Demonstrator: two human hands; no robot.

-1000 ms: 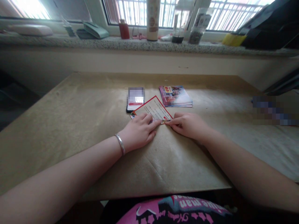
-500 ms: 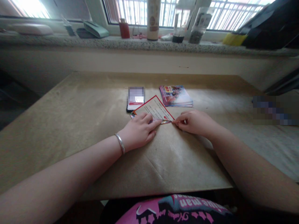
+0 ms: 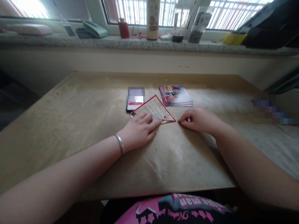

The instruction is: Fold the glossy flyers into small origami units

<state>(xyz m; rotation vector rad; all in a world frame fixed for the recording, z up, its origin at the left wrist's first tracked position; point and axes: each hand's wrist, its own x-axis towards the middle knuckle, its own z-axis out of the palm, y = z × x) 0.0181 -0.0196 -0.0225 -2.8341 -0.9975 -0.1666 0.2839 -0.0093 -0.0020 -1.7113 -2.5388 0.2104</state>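
A folded paper leaflet (image 3: 154, 107), cream with a red border and lines of print, lies on the table in front of me. Its upper corner points away from me, and colourful print shows along the near fold. My left hand (image 3: 140, 130), with a silver bangle at the wrist, rests on the leaflet's near left part, index finger stretched along the fold. Just off the leaflet's right corner is my right hand (image 3: 198, 120), thumb and fingertips pinched together with nothing visible between them.
A phone (image 3: 135, 104) with a lit, partly blurred screen lies behind the leaflet on the left. To the right behind it sits a stack of colourful leaflets (image 3: 177, 95). Bottles, including a red one (image 3: 123, 28), and other items line the stone windowsill (image 3: 130, 44).
My right hand has slid a little to the right, off the leaflet's right corner, which now shows uncovered. My left hand stays in place on the leaflet.
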